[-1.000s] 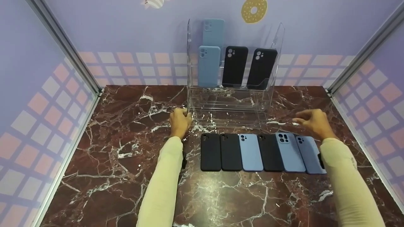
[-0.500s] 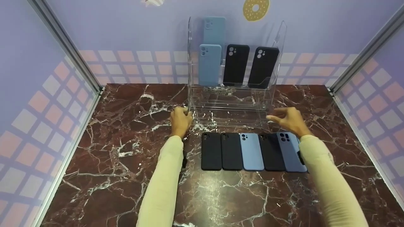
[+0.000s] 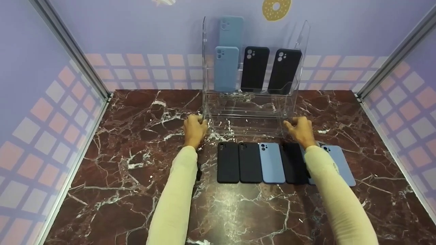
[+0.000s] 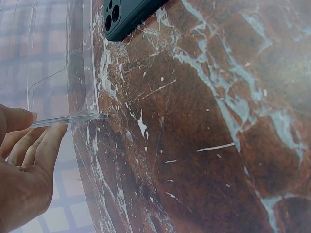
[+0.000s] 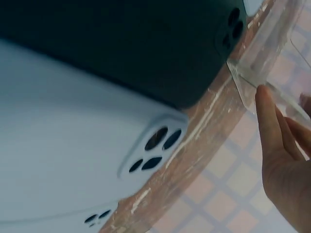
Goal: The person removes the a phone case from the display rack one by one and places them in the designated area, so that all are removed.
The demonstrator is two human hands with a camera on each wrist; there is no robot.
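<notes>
A clear tiered display stand [image 3: 245,116] stands at the back of the marble-look table. My left hand [image 3: 195,130] grips its left side near the front; in the left wrist view the thumb [image 4: 17,118] lies on one side of the clear edge, the fingers on the other. At the opposite front corner, my right hand [image 3: 301,131] pinches the stand's right side. A light blue phone case [image 3: 226,69] and two black phone cases [image 3: 254,69] lean on a tier, with another blue phone case [image 3: 231,32] higher up behind.
Before the stand lies a row of phone cases: a black case [image 3: 228,162], another black case [image 3: 250,162], a blue case [image 3: 272,163], then more black and blue ones, partly under the right sleeve [image 3: 333,190]. Patterned walls [image 3: 150,71] enclose the table.
My right hand has moved left from beyond the stand to its right front corner and taken hold there. The left hand stays on the left side. The stand and cases keep their places.
</notes>
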